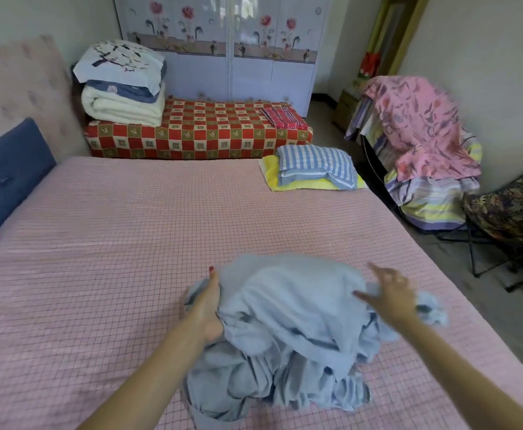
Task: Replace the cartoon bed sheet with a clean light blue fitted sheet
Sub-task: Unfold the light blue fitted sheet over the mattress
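A crumpled light blue fitted sheet [285, 330] lies in a heap on the near part of the bed, on a pink checked mattress pad [114, 243]. My left hand [207, 305] is at the heap's left side, thumb up along the cloth and fingers tucked under a fold, gripping it. My right hand [390, 293] hovers blurred over the heap's right side with fingers spread and straight, holding nothing. A pink patterned sheet [418, 125] hangs over a chair at the right; whether it is the cartoon sheet I cannot tell.
A blue-checked pillow [316, 166] on a yellow cloth lies at the bed's far right corner. A red checked bench [198, 128] with folded quilts [123, 85] stands beyond. A blue headboard cushion [6, 175] is at left. A folding chair [508, 212] stands at right.
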